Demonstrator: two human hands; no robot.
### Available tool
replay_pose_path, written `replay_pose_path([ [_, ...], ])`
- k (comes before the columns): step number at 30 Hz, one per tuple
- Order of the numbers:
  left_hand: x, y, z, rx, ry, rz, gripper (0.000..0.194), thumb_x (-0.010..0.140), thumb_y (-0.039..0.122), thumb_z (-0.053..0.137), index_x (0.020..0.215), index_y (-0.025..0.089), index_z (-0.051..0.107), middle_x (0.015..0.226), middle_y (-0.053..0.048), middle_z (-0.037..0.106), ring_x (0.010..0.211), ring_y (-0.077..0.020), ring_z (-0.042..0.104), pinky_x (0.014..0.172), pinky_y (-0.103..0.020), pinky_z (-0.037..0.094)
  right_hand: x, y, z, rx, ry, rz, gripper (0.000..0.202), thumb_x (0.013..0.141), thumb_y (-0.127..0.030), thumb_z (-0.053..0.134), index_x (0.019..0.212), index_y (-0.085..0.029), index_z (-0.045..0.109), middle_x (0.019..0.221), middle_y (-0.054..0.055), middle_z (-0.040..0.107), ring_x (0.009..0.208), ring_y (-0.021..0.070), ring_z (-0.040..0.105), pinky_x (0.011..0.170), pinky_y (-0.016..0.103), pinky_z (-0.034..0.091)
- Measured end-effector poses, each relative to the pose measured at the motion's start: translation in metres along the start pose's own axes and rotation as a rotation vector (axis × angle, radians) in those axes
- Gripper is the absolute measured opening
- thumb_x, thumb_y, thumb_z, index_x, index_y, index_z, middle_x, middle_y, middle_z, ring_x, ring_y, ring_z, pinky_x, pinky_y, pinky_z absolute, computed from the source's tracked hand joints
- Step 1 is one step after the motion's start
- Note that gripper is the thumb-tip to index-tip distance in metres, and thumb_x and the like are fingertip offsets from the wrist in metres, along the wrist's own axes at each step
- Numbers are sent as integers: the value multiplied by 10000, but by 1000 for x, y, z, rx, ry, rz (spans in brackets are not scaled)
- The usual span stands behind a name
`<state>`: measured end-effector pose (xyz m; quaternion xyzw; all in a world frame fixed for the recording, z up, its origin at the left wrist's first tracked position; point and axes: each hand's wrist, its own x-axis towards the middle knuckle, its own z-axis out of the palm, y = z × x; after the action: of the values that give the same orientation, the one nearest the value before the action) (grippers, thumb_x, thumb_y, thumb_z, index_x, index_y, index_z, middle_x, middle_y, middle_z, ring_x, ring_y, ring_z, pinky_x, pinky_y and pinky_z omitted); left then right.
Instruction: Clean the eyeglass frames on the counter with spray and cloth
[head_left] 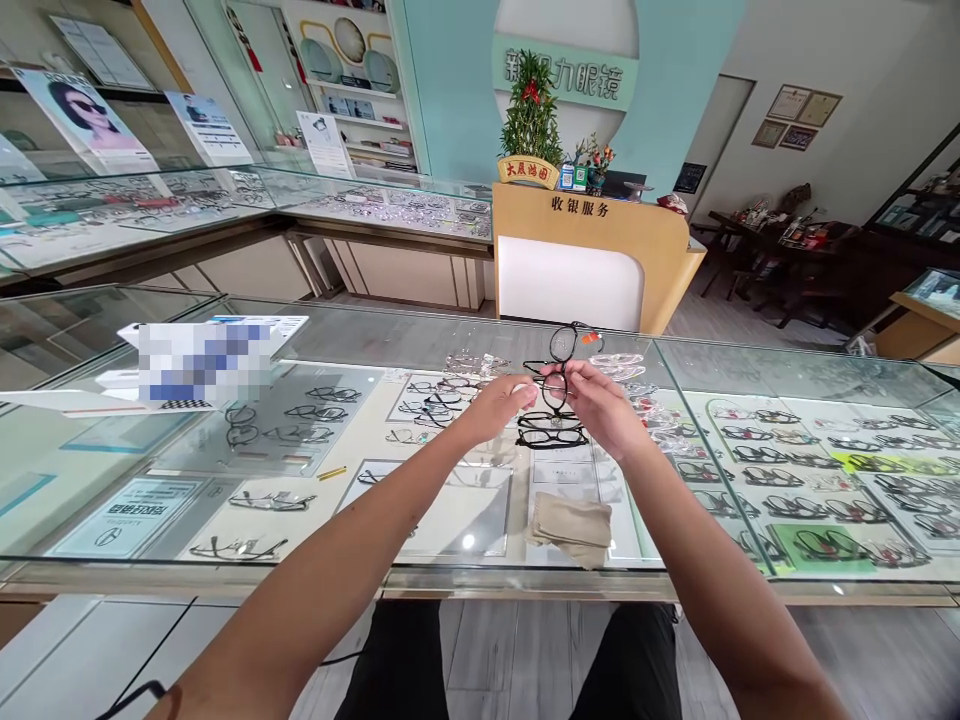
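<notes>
Fingers of the right hand [606,412] grip black, round-rimmed eyeglasses [562,362] on end, seemingly to leave the upper lens [562,344] uncovered, while the left hand [496,408] curls beside, its hold unclear

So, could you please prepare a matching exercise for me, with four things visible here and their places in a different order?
Column 1
1. black round-framed eyeglasses
2. folded beige cloth
3. leafy green plant
4. small framed certificates

Column 2
A. hanging on the pale plain wall
B. held up in the fingers of the person's right hand
C. on top of the light wooden desk
D. near the front edge of the glass display counter

Pairs: 1-B, 2-D, 3-C, 4-A
</notes>
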<state>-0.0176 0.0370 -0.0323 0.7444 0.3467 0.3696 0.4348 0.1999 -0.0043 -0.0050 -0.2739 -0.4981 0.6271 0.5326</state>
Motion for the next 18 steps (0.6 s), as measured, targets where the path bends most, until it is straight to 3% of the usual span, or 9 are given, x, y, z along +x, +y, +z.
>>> replay_pose_path([
  [3, 0, 0, 0, 13, 21, 28, 554, 982, 721, 554, 775, 207, 565, 744, 0, 521, 685, -153, 436, 687, -312, 380, 0, 0, -1, 3, -13, -5, 261, 919, -495, 858, 1058, -299, 758, 1258, 57, 833, 1213, 272, 737, 1163, 474, 520],
  [6, 2, 2, -9, -73, 142, 35, 619, 961, 803, 539, 802, 208, 603, 815, -25, 582, 727, -171, 529, 732, -322, 456, 0, -1, -2, -5, -10, -10, 265, 921, -503, 851, 1053, -297, 748, 1269, 62, 831, 1207, 271, 740, 1154, 468, 525],
  [8, 6, 0, -21, -130, 327, 30, 598, 922, 804, 607, 823, 215, 614, 832, -27, 597, 759, -180, 557, 759, -323, 486, 1, -2, -3, -9, 6, -12, 269, 919, -507, 849, 1036, -296, 730, 1274, 64, 828, 1189, 266, 743, 1133, 457, 535],
  [11, 14, -12, -46, -155, 697, -12, 387, 884, 583, 746, 870, 221, 609, 785, 4, 556, 746, -162, 502, 731, -293, 444, 2, -3, -6, 2, 35, -22, 276, 913, -504, 852, 1008, -289, 708, 1250, 67, 833, 1148, 254, 750, 1102, 437, 548],
  [15, 20, -40, -87, -167, 1189, -301, 172, 928, 333, 646, 882, 227, 520, 755, 42, 460, 649, -127, 357, 613, -278, 327, 3, -5, -9, 37, 66, -29, 285, 910, -504, 859, 965, -277, 696, 1172, 68, 842, 1075, 235, 760, 1053, 397, 562],
  [18, 18, -58, -113, -105, 1301, -372, 161, 981, 323, 557, 909, 248, 434, 797, 43, 425, 658, -129, 356, 629, -282, 344, 3, -6, -9, 33, 79, -29, 303, 897, -509, 870, 936, -275, 683, 1136, 65, 843, 1050, 236, 759, 1019, 392, 572],
])
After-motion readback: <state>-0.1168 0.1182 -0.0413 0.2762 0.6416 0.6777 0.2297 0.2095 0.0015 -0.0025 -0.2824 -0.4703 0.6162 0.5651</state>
